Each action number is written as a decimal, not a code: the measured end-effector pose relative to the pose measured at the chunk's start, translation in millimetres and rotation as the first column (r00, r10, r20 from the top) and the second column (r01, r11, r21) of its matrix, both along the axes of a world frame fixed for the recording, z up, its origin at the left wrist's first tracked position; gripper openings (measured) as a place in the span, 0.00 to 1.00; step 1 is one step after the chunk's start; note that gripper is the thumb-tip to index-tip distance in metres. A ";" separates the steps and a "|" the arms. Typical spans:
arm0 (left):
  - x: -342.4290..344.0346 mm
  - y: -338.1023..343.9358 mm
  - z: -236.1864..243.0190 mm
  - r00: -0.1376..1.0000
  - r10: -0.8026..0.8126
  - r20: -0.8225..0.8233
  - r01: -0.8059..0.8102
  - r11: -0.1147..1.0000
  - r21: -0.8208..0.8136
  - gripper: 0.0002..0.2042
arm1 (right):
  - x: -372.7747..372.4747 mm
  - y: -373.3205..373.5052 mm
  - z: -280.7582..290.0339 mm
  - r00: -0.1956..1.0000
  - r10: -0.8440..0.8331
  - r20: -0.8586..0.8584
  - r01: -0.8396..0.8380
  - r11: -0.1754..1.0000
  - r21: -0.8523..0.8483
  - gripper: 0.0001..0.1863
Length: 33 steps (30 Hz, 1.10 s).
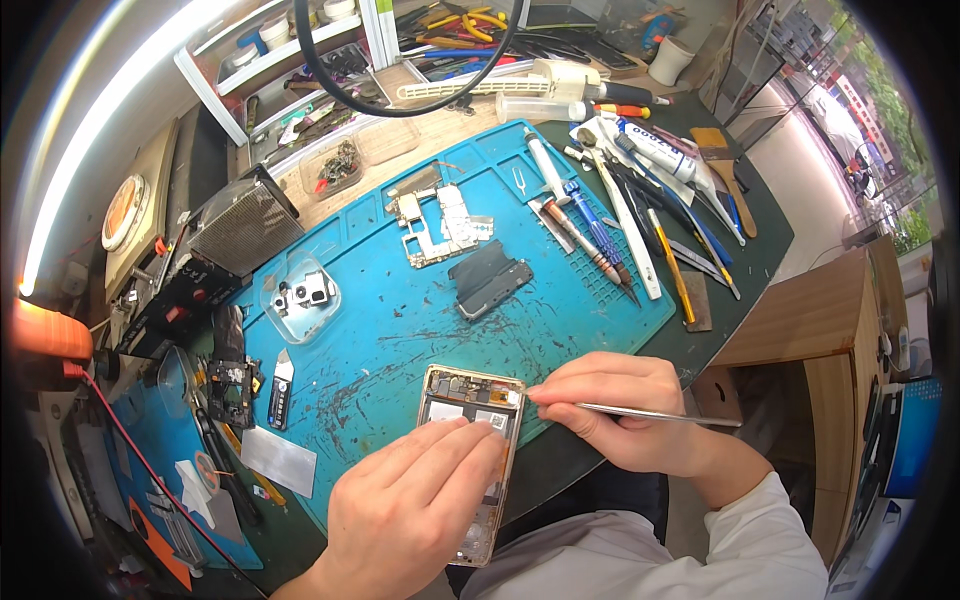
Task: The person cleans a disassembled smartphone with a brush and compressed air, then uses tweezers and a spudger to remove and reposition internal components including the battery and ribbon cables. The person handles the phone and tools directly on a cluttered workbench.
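An opened phone [470, 390] with a gold frame, bare circuit parts at its top and a battery below lies at the mat's near edge. My left hand [405, 500] grips it, fingers curled over its lower middle. My right hand [625, 405] pinches a thin silver metal tool [690, 417], whose tip is at the phone's upper right corner, mostly hidden by my fingers. Beyond them on the blue mat [370, 340] are a black phone part [490, 280] and circuit boards [450, 220].
Screwdrivers, tweezers and tubes [645, 200] crowd the right side. At left are a clear box of small parts [305, 298], a utility knife [280, 390], a metal plate [278, 460] and a black powered device [180, 300]. A wooden cabinet [800, 330] stands right.
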<state>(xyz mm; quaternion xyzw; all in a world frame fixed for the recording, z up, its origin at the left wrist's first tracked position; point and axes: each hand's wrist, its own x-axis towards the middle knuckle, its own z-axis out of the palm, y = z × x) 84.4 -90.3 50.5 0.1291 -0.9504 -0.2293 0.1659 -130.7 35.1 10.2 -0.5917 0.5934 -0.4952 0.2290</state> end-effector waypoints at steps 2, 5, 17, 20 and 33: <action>0.3 0.4 0.0 1.000 0.002 0.000 -0.002 1.000 -0.003 0.13 | 0.0 -0.2 -0.4 1.000 0.002 -0.004 -0.002 1.000 0.000 0.11; 0.5 0.5 -0.6 1.000 0.003 -0.002 -0.003 1.000 -0.009 0.13 | 0.0 -0.4 -0.1 1.000 0.004 -0.012 -0.004 1.000 0.001 0.11; -0.2 1.0 -0.6 1.000 0.004 0.002 -0.004 1.000 -0.015 0.13 | 0.9 -1.0 -2.5 1.000 0.006 0.019 -0.006 1.000 -0.001 0.10; -0.3 1.0 -0.8 1.000 0.004 0.007 -0.004 1.000 -0.009 0.13 | 0.8 -1.5 -1.6 0.999 0.007 0.033 -0.007 1.000 0.010 0.10; 0.5 1.6 -0.3 1.000 0.004 0.016 -0.004 1.000 -0.007 0.14 | -0.5 -3.0 -0.5 0.997 0.020 0.074 -0.021 0.999 0.025 0.10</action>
